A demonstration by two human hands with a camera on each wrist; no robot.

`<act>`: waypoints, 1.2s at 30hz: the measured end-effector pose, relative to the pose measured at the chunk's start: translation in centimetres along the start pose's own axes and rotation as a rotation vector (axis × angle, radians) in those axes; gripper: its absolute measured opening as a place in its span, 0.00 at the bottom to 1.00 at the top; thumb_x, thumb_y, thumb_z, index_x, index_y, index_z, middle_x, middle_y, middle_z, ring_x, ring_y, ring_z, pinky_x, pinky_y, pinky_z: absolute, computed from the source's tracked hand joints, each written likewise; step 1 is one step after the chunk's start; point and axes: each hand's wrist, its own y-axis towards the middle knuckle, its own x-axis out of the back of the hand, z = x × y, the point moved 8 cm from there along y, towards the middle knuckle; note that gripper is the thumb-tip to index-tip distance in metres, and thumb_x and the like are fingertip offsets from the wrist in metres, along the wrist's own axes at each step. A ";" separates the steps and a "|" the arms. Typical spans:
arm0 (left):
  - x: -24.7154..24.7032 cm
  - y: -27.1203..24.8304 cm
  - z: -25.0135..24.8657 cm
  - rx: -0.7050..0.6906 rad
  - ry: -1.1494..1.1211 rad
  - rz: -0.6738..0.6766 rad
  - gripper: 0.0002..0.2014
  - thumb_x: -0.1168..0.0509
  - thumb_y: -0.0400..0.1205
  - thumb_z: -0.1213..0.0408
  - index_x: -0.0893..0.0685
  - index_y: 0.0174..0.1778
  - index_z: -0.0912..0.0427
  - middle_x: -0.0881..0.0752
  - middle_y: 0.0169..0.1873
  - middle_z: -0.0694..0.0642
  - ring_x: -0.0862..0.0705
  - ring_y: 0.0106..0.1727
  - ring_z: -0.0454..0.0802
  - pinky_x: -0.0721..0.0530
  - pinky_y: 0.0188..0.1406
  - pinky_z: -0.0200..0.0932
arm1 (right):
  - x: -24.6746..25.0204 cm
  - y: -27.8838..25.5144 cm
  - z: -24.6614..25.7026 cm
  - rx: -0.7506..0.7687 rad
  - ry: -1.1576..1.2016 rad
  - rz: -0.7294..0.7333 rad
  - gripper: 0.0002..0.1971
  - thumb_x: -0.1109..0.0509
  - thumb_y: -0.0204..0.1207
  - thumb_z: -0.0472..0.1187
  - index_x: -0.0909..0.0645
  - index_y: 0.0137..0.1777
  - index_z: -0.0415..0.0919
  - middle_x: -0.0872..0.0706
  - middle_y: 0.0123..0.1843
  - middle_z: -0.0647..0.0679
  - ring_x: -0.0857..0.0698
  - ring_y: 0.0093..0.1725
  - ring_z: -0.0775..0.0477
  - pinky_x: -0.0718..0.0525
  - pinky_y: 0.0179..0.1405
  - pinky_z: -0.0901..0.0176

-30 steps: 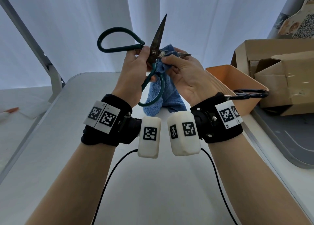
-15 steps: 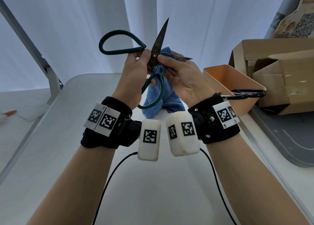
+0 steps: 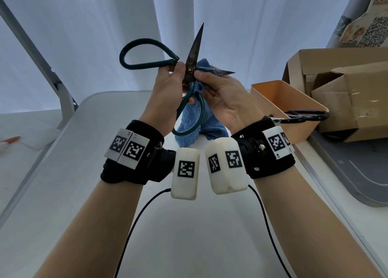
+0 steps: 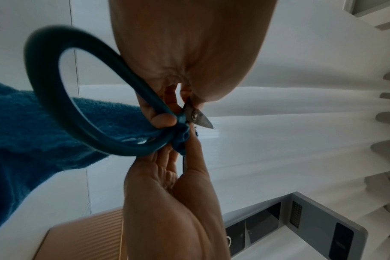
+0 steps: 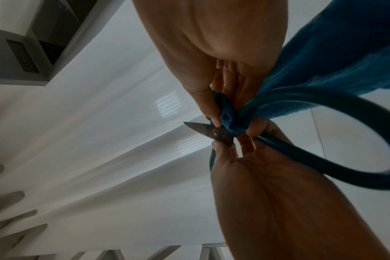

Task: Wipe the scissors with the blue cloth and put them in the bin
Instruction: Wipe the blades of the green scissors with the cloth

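Observation:
I hold up dark scissors (image 3: 190,68) with green looped handles, their blades spread, one pointing up and one to the right. My left hand (image 3: 176,76) grips them at the pivot, thumb on the blade base. My right hand (image 3: 202,76) pinches the blue cloth (image 3: 201,122) around the right-pointing blade, close to the pivot; the rest of the cloth hangs down behind the lower handle. The left wrist view shows the handle loop (image 4: 56,91) and the pivot (image 4: 194,115). In the right wrist view the cloth (image 5: 227,119) is bunched at the pivot (image 5: 216,132). The orange bin (image 3: 270,95) stands to the right.
A second pair of black-handled scissors (image 3: 304,116) lies across the bin's near rim. Cardboard boxes (image 3: 346,93) stand behind the bin and a grey tray (image 3: 357,172) lies at the right. The white table (image 3: 84,172) is below my arms, with two black cables (image 3: 134,225).
My right hand with the cloth has slid a little along the right-pointing blade toward the pivot, baring more of its tip. The left hand keeps its grip.

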 end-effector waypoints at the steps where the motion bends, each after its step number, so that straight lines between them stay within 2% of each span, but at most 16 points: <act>1: 0.1 0.0 0.0 0.002 0.003 -0.002 0.16 0.46 0.92 0.58 0.26 0.68 0.66 0.14 0.45 0.57 0.15 0.37 0.47 0.20 0.26 0.40 | 0.1 0.1 0.0 0.004 -0.005 -0.010 0.18 0.29 0.77 0.24 0.21 0.66 0.22 0.13 0.55 0.30 0.10 0.38 0.44 0.10 0.37 0.60; 4: 0.2 0.1 0.1 0.008 0.007 -0.003 0.16 0.46 0.92 0.58 0.26 0.69 0.65 0.14 0.47 0.57 0.15 0.39 0.48 0.20 0.27 0.41 | 0.0 0.1 -0.1 -0.008 -0.017 0.000 0.16 0.29 0.77 0.24 0.20 0.65 0.21 0.12 0.53 0.30 0.10 0.38 0.43 0.11 0.34 0.59; 7: 0.2 0.2 0.1 0.007 -0.006 -0.005 0.16 0.45 0.92 0.58 0.25 0.68 0.66 0.15 0.47 0.58 0.15 0.43 0.51 0.21 0.26 0.41 | -0.4 -0.1 -0.1 -0.031 -0.017 0.019 0.06 0.30 0.79 0.25 0.17 0.54 0.25 0.09 0.41 0.37 0.09 0.34 0.45 0.11 0.29 0.58; 11: 0.1 0.2 0.0 -0.003 -0.018 -0.005 0.16 0.45 0.92 0.58 0.25 0.68 0.66 0.16 0.43 0.55 0.17 0.41 0.50 0.22 0.26 0.41 | -0.3 -0.2 -0.1 -0.010 0.002 0.004 0.08 0.29 0.79 0.26 0.18 0.57 0.28 0.11 0.40 0.40 0.11 0.31 0.48 0.13 0.26 0.60; 13: 0.1 0.3 0.1 -0.003 -0.014 -0.007 0.16 0.45 0.92 0.58 0.25 0.68 0.66 0.15 0.45 0.56 0.16 0.42 0.50 0.21 0.26 0.41 | -0.3 -0.4 -0.1 -0.015 0.008 0.012 0.07 0.30 0.79 0.26 0.18 0.56 0.28 0.11 0.40 0.39 0.11 0.31 0.48 0.13 0.26 0.61; 16: 0.3 0.3 0.2 0.000 -0.007 -0.019 0.16 0.45 0.92 0.58 0.25 0.68 0.66 0.14 0.46 0.57 0.15 0.43 0.50 0.20 0.27 0.41 | -0.1 -0.2 -0.1 -0.022 -0.015 0.006 0.07 0.29 0.78 0.25 0.18 0.56 0.27 0.10 0.42 0.38 0.10 0.34 0.47 0.12 0.30 0.61; 20: 0.9 0.7 0.2 -0.005 -0.018 -0.055 0.16 0.46 0.92 0.59 0.25 0.69 0.66 0.14 0.49 0.59 0.15 0.43 0.52 0.20 0.27 0.42 | 0.1 0.3 -0.3 -0.029 0.009 -0.027 0.04 0.31 0.78 0.23 0.18 0.47 0.30 0.13 0.39 0.40 0.12 0.35 0.49 0.11 0.37 0.63; 23: 1.4 0.8 0.2 -0.002 -0.055 -0.093 0.17 0.46 0.92 0.59 0.25 0.70 0.67 0.15 0.44 0.56 0.17 0.40 0.50 0.20 0.27 0.41 | -0.1 0.1 -0.5 -0.072 0.103 -0.035 0.06 0.35 0.78 0.26 0.21 0.42 0.34 0.17 0.35 0.42 0.16 0.35 0.48 0.10 0.42 0.61; 25: 1.6 0.8 0.3 -0.001 -0.073 -0.119 0.16 0.46 0.92 0.59 0.25 0.69 0.67 0.17 0.40 0.53 0.18 0.39 0.49 0.19 0.29 0.42 | -0.1 0.0 -0.6 -0.092 0.169 -0.054 0.07 0.38 0.77 0.26 0.24 0.41 0.36 0.22 0.32 0.43 0.19 0.34 0.47 0.09 0.41 0.59; 27: 1.5 0.8 0.4 -0.003 -0.090 -0.144 0.16 0.46 0.92 0.59 0.25 0.69 0.67 0.19 0.37 0.52 0.19 0.37 0.48 0.17 0.31 0.42 | 0.1 0.1 -0.8 -0.105 0.222 -0.067 0.09 0.41 0.76 0.25 0.26 0.40 0.38 0.26 0.33 0.43 0.20 0.33 0.46 0.09 0.40 0.57; 29: 1.6 0.8 0.5 -0.006 -0.105 -0.169 0.16 0.46 0.92 0.59 0.26 0.69 0.66 0.21 0.37 0.52 0.20 0.35 0.45 0.17 0.30 0.40 | 0.1 0.2 -0.9 -0.120 0.256 -0.061 0.10 0.44 0.75 0.24 0.27 0.41 0.38 0.26 0.37 0.41 0.21 0.36 0.45 0.09 0.40 0.56; 32: 1.7 0.8 0.6 -0.006 -0.120 -0.191 0.16 0.47 0.92 0.59 0.27 0.70 0.66 0.21 0.37 0.52 0.19 0.34 0.44 0.16 0.32 0.40 | -0.3 -0.1 -0.8 -0.136 0.242 0.003 0.13 0.48 0.74 0.24 0.24 0.37 0.35 0.23 0.37 0.41 0.23 0.38 0.45 0.11 0.45 0.59; 34: 1.6 0.7 0.6 -0.004 -0.120 -0.185 0.16 0.47 0.92 0.59 0.27 0.71 0.66 0.19 0.40 0.52 0.18 0.35 0.45 0.14 0.36 0.43 | -0.5 -0.1 -1.0 -0.136 0.206 0.038 0.18 0.50 0.73 0.22 0.19 0.36 0.31 0.17 0.37 0.40 0.20 0.41 0.44 0.13 0.49 0.60; 35: 1.6 0.7 0.6 -0.002 -0.116 -0.181 0.16 0.47 0.92 0.59 0.27 0.71 0.66 0.17 0.42 0.52 0.17 0.37 0.45 0.14 0.37 0.43 | -0.6 0.1 -1.2 -0.136 0.166 0.046 0.20 0.51 0.72 0.19 0.16 0.40 0.28 0.14 0.41 0.37 0.17 0.44 0.42 0.13 0.52 0.58; 36: 1.6 0.7 0.6 0.000 -0.112 -0.178 0.16 0.47 0.92 0.58 0.27 0.71 0.65 0.16 0.43 0.52 0.16 0.38 0.45 0.14 0.36 0.42 | -0.7 0.2 -1.5 -0.140 0.131 0.055 0.21 0.50 0.72 0.17 0.15 0.49 0.25 0.12 0.49 0.33 0.16 0.48 0.40 0.13 0.54 0.56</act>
